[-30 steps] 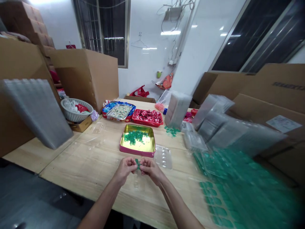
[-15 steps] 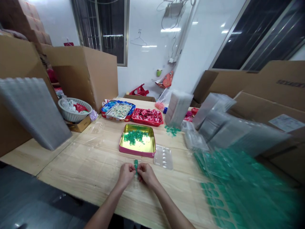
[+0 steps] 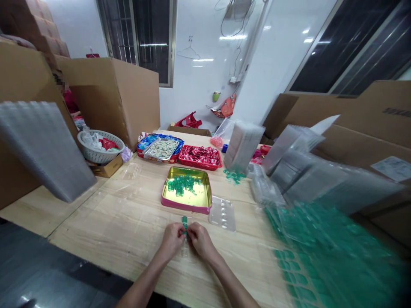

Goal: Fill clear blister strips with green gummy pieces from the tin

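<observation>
- The left hand [image 3: 174,238] has its fingers curled in, thumb and fingertips closed on a small green piece [image 3: 186,232] from one side
- The right hand [image 3: 200,240] mirrors it, fingertips closed on the same piece from the other side; the two hands almost meet, likely because the piece is too small for a wider grip, though how hard each presses is hidden
- More green [image 3: 184,220] shows just beyond the fingertips, in line with the held piece
- Under and around the hands a clear tray [image 3: 184,253] seems to lie flat on the table [image 3: 105,226], perhaps so the wood backs it up; its edges are hard to make out
- Just beyond the hands sits a tin [image 3: 184,206] with loose green pieces [image 3: 182,185] inside, apparently put there for a short reach, its wall keeping them from scattering
- Beside the tin, on its right, lies another clear tray [image 3: 222,214]
- Farther back, a red basket [image 3: 201,165] of shiny packets stands next to a blue box [image 3: 148,143], probably pushed back to leave working room
- At the far right, green-filled sheets [image 3: 337,256] are piled up, blurred
</observation>
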Action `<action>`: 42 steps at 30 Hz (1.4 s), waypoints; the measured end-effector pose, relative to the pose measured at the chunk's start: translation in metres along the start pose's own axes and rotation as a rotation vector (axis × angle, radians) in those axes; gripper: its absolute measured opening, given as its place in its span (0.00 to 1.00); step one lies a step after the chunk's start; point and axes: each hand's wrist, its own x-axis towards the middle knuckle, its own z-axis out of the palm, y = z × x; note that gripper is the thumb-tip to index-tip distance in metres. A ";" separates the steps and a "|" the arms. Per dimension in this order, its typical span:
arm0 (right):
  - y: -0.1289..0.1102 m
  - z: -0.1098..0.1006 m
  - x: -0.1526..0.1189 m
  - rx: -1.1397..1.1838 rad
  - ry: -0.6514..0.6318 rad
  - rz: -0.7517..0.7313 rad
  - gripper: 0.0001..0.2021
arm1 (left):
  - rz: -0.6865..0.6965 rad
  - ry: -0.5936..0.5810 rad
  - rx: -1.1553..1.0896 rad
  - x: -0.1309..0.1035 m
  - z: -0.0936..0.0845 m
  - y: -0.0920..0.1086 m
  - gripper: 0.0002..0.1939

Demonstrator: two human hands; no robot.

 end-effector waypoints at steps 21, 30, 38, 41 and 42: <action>0.011 -0.007 0.181 -0.129 0.039 0.137 0.09 | -0.025 -0.026 0.106 0.005 0.023 -0.026 0.08; 0.006 -0.048 0.106 0.281 -0.080 0.167 0.10 | -0.206 -0.196 -0.197 0.007 0.006 -0.007 0.12; 0.006 -0.033 -0.008 0.729 -0.180 0.291 0.08 | -0.185 -0.170 -0.302 0.004 -0.004 -0.012 0.13; 0.006 -0.021 -0.019 0.746 -0.215 0.322 0.08 | -0.176 -0.150 -0.329 0.002 -0.005 -0.009 0.10; 0.005 -0.018 -0.020 0.737 -0.234 0.308 0.07 | -0.173 -0.148 -0.336 0.001 -0.005 -0.009 0.10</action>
